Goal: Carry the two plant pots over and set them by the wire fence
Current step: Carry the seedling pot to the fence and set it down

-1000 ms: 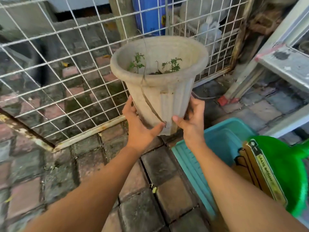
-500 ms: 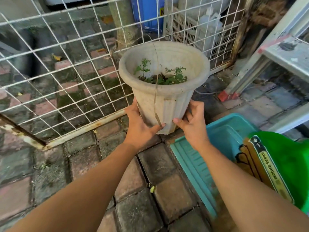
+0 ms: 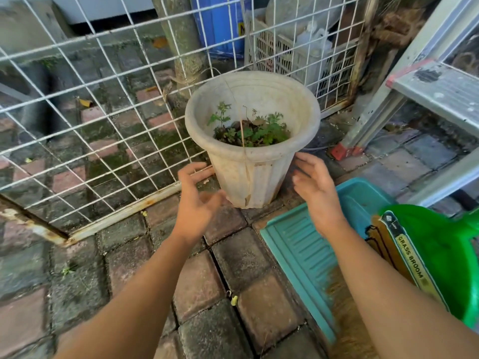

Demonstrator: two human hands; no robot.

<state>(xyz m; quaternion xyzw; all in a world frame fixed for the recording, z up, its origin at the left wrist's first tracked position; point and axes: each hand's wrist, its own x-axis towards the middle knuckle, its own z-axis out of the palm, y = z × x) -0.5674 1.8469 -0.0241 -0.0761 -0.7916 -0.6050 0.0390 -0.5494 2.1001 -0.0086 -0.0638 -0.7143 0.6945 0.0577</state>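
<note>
A dirty white plastic plant pot (image 3: 255, 174) with small green seedlings stands upright on the brick paving, right against the white wire fence (image 3: 103, 125). A crack or cord runs down its front. My left hand (image 3: 198, 203) hovers just left of the pot's base, fingers spread and blurred, holding nothing. My right hand (image 3: 315, 189) is just right of the pot, fingers apart, off the pot. Only one pot is in view.
A teal plastic tray (image 3: 303, 252) lies on the paving at the right, next to a green dustpan (image 3: 448, 257) with a grass broom label. An aluminium ladder (image 3: 404, 99) leans at the far right. Behind the fence stand a post, a blue drum and a crate.
The pot went down from my hands onto the paving by the fence. Both hands have let go and pulled slightly away from its sides.
</note>
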